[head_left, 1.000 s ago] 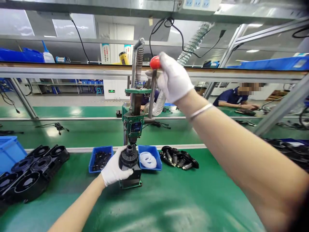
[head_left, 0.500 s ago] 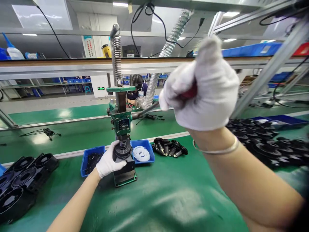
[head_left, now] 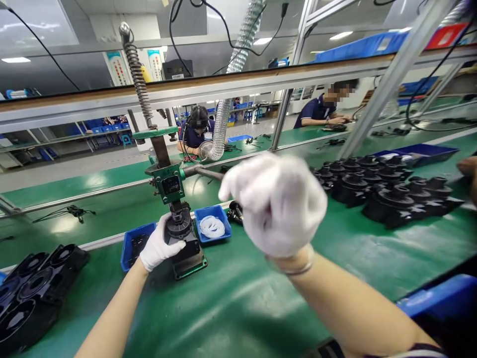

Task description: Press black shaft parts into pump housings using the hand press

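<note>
A green hand-lever press (head_left: 169, 185) with a tall coil spring (head_left: 137, 74) stands on the bench. My gloved left hand (head_left: 158, 248) curls around the side of a black round plastic housing (head_left: 179, 227), which sits under the press ram. The thumb lies along the front of the housing. My gloved right hand (head_left: 278, 206), blurred, is closed around the end of the press lever (head_left: 208, 173); the fist hides the grip.
Beside the press are a blue bin of small black parts (head_left: 128, 248) and a blue bin of white rings (head_left: 229, 228). Black housings (head_left: 37, 283) lie left; more black parts (head_left: 395, 199) stand right. Two people (head_left: 197, 129) (head_left: 316, 112) work across the bench.
My right hand has come down with the lever. My left hand stays on the housing under the ram. The view has turned right and tilted, bringing another person into sight.
</note>
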Demonstrator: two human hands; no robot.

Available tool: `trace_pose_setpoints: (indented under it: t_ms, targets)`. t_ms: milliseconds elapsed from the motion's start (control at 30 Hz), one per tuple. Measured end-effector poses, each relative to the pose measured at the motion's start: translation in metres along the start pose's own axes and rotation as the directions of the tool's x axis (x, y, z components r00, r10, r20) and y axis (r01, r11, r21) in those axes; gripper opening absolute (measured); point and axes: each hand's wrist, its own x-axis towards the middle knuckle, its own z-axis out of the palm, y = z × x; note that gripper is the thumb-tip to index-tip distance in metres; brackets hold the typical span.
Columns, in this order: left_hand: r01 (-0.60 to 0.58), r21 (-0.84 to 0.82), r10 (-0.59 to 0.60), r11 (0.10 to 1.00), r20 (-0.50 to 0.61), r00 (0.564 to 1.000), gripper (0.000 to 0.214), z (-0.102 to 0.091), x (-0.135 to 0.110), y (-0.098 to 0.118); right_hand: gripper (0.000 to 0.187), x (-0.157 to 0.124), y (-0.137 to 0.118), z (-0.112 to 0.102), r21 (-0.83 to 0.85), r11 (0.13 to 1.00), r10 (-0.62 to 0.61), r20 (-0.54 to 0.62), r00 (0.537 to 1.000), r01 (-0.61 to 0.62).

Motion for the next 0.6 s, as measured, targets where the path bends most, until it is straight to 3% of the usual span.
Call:
trace_pose_setpoints:
  t_ms: [100,267,433,533,600]
  targets:
    - [0.015,0.004,-0.015,1.0,0.013,1.0,0.091,-0.001,-0.001,0.004,0.041,-0.004,0.001,0.001,0.03,0.996,-0.084,-0.085,0.993,0.087]
    - [0.052,-0.041,-0.05,0.998,0.05,0.998,0.095,-0.002,-0.005,0.01,0.038,0.004,0.003,0.001,0.048,0.999,-0.024,0.059,0.998,0.021]
    - [0.078,-0.095,-0.07,0.992,0.08,0.994,0.099,-0.004,-0.003,0.014,0.037,-0.006,0.007,-0.001,0.045,0.993,-0.105,-0.046,0.993,0.107]
    - [0.077,-0.113,-0.068,0.991,0.082,0.994,0.099,-0.005,-0.005,0.02,0.027,0.012,0.007,-0.002,0.113,0.99,-0.092,0.098,0.991,0.081]
    - [0.065,-0.136,-0.054,0.989,0.083,0.995,0.095,-0.002,-0.015,0.025,0.013,0.024,0.007,-0.008,0.077,0.996,0.027,0.159,0.987,-0.039]
